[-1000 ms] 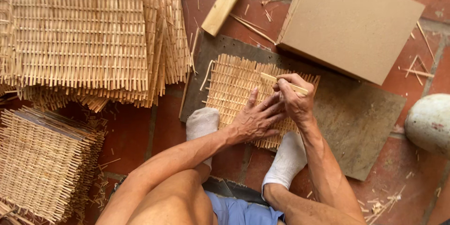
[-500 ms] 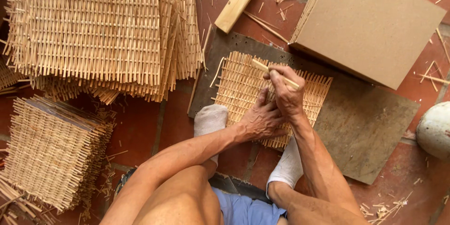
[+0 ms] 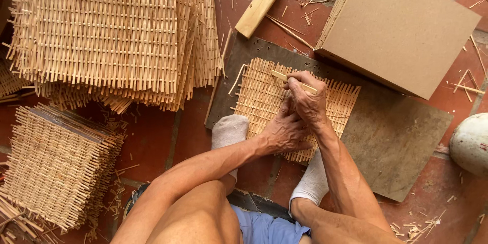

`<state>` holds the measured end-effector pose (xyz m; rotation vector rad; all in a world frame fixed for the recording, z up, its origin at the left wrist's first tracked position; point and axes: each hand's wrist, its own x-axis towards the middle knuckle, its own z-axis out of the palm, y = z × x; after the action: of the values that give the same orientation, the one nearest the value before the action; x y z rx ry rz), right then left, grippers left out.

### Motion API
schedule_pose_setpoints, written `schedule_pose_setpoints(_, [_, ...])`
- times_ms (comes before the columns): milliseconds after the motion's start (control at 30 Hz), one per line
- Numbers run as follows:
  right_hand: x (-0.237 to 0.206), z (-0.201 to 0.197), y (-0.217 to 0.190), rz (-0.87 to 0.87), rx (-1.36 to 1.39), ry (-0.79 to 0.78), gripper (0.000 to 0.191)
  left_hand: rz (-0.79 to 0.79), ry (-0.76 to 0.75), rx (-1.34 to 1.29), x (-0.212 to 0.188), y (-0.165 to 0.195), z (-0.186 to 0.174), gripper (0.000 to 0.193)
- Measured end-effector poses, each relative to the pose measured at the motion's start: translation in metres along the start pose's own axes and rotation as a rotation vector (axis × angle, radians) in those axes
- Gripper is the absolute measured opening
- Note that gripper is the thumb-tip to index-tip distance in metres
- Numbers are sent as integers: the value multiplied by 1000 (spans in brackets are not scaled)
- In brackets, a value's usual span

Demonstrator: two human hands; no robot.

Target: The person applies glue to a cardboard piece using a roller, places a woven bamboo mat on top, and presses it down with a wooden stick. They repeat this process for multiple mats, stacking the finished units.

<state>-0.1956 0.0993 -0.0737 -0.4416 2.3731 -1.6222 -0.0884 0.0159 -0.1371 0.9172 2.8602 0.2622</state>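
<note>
A big stack of pale woven bamboo mats [image 3: 109, 35] fills the upper left of the red tiled floor [image 3: 152, 132], and a flat brown square board [image 3: 401, 28] lies at upper right. A second, smaller stack of woven mats [image 3: 53, 165] sits at lower left. Between them, a dark worn work board [image 3: 396, 137] lies on the tiles, and on it rests the small half-woven bamboo mat [image 3: 259, 96], pinned at its near edge by two feet in white socks [image 3: 229, 129]. A pale wooden baton [image 3: 262, 2] lies just beyond the work board, and a whitish rounded object [image 3: 470, 145] shows at the right edge.

The right hand [image 3: 307, 101] pinches a thin flat bamboo strip [image 3: 292, 80] between thumb and fingers, closed narrowly on its near end; the strip slants up and left from the grip over the mat's far rows. The left hand [image 3: 284, 129] lies curled against the mat's middle, touching the right hand; whether it holds anything I cannot tell.

The strip looks light, springy and likely to split if bent sharply, so a hold near the working end suits it. The mat seems light and stiff across the slats, loose at its open edges.
</note>
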Motion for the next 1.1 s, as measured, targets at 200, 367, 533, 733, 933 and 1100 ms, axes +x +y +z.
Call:
schedule_pose_setpoints(200, [4,8,3,-87,211,130,19,18,81,-51,2,-5,-17,83])
schedule_pose_setpoints(367, [13,28,7,-16,20,8,19,-72,-53,-194,4,-5,-32,85])
schedule_pose_setpoints(533, [6,20,-1,10,101,-8,18,-38,130,-135,0,-2,-39,87])
schedule_pose_setpoints(733, [7,19,-1,-35,160,25,19,-49,49,-147,4,-3,-44,91])
schedule_pose_setpoints(933, [6,24,9,-19,46,-22,21,-46,44,-133,2,0,-44,91])
schedule_pose_setpoints(1100, [6,25,6,62,29,-9,22,-1,-67,-163,2,1,-35,83])
